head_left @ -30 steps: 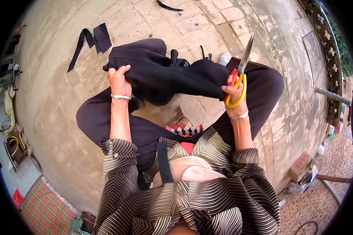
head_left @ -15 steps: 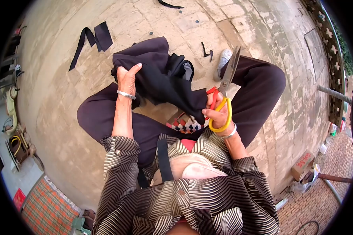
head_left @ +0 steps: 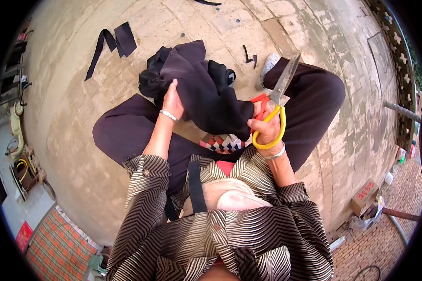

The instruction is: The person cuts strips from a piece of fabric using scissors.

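A bunched dark garment [head_left: 197,89] of black and dark purple-grey cloth hangs between my two hands, over the gap between my knees. My left hand [head_left: 172,104] grips its near left side, thumb pointing up along the fabric and most fingers hidden. In my right hand [head_left: 268,129] are large scissors [head_left: 286,82] with one red and one yellow handle. Their blades point up and away over my right knee, lying close together. The garment's right end reaches the fingers of that same hand and seems pinched there.
Cut dark strips [head_left: 110,43] lie on the paved floor [head_left: 70,140], with small black scraps [head_left: 249,57] near my right shoe [head_left: 270,65]. Under the garment sits a checkered patterned item [head_left: 225,143]. A cardboard box [head_left: 365,197] stands at right, a plaid cloth [head_left: 61,246] at lower left.
The garment's left part has turned over, showing more gathered black cloth. My left hand has shifted slightly right and turned. My right hand with the scissors has moved slightly right.
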Demonstrator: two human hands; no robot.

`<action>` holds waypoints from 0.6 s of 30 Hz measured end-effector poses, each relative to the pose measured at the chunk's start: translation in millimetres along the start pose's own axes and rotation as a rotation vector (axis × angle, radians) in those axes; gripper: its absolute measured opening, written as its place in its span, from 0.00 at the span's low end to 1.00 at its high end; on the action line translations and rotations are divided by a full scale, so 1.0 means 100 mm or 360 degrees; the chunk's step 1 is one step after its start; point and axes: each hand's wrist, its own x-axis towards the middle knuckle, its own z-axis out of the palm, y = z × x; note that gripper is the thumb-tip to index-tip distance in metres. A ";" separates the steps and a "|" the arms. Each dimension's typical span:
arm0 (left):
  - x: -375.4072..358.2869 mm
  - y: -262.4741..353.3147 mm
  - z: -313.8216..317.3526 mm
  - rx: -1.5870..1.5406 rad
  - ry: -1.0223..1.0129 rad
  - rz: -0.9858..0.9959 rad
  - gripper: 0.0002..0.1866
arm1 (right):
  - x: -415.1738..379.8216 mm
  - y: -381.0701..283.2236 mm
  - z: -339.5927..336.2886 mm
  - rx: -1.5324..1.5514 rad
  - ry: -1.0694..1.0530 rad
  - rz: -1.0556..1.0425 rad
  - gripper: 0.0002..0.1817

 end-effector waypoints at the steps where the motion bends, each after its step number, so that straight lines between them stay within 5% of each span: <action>1: -0.04 -0.04 0.06 0.0010 -0.0072 -0.0162 0.27 | 0.00 -0.05 0.03 0.0056 -0.0013 -0.0012 0.17; 6: -0.18 -0.27 0.22 0.0241 -0.0253 -0.0700 0.17 | 0.01 -0.20 0.08 0.0088 0.0057 -0.0010 0.16; 10: -0.17 -0.29 0.24 0.0273 -0.0322 -0.0938 0.19 | 0.02 -0.23 0.05 0.0014 -0.0014 -0.0038 0.16; 18: -0.10 -0.15 0.32 0.0367 -0.0166 -0.0308 0.10 | -0.21 -0.17 -0.03 -0.0632 -0.0192 0.0146 0.15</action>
